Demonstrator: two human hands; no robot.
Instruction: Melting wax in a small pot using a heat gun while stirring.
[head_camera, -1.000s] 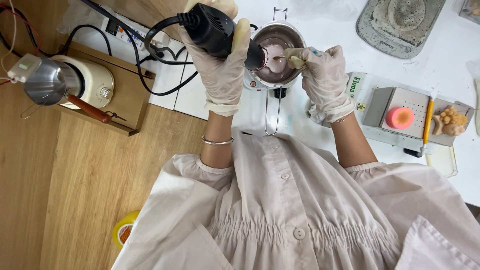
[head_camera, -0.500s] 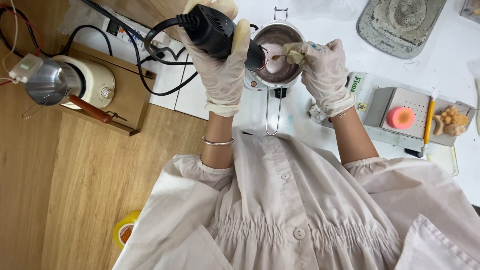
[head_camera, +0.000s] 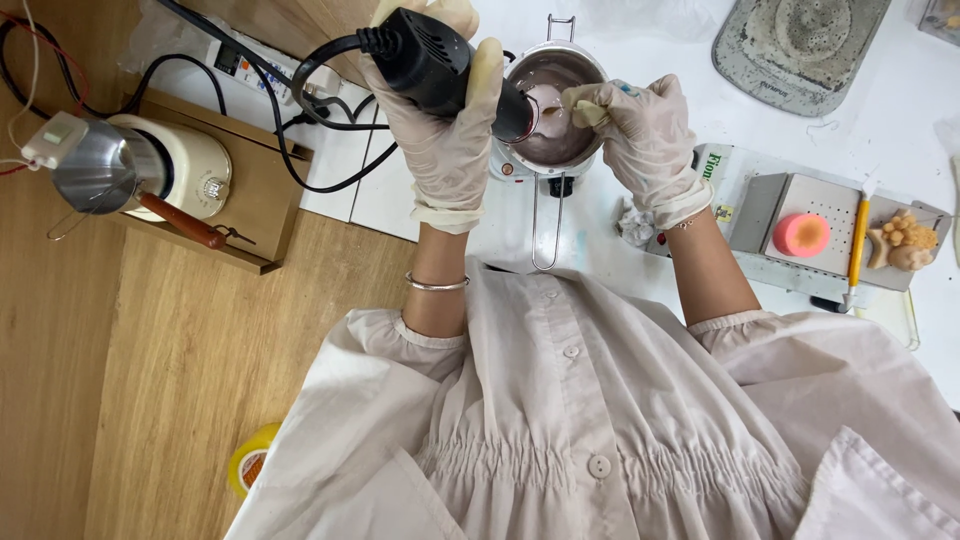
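Left hand (head_camera: 447, 130): gloved, upper centre of the frame; grip clenched around the black heat gun (head_camera: 440, 65), whose nozzle points right, into the mouth of the steel pot (head_camera: 553, 105).
Right hand (head_camera: 645, 140): gloved, just right of the pot; grip pinched on a small spoon (head_camera: 556, 110) whose tip lies over the pot's contents. Only a short part of the spoon shows.
Steel pot: top centre of the frame, between the two hands, holding a pale pink mass. A wire handle (head_camera: 545, 225) runs from it down the frame, toward the person.
Heat gun cord (head_camera: 300, 110): black, looping left and down from the gun across the white surface.
Bench (head_camera: 640, 40): white top, filling the upper right of the frame; wood-grain surface (head_camera: 150, 380) fills the left and lower left.
Upper left: a cream and steel appliance (head_camera: 150, 170) with a brown wooden handle sits on a wooden tray (head_camera: 260, 190); a white power strip (head_camera: 270, 65) lies above it.
Right of frame: a perforated metal plate (head_camera: 820, 215) carries a round pink block (head_camera: 801, 235), a yellow-handled tool (head_camera: 856, 245) and a tan moulded piece (head_camera: 900, 245).
Top right: a grey slab (head_camera: 800, 45) with a round imprint.
Lower left: a yellow tape roll (head_camera: 250, 460), partly hidden by the person's white buttoned garment (head_camera: 600, 420).
Wrists: a metal bangle (head_camera: 435, 283) on the left; a thin bracelet (head_camera: 683, 228) on the right.
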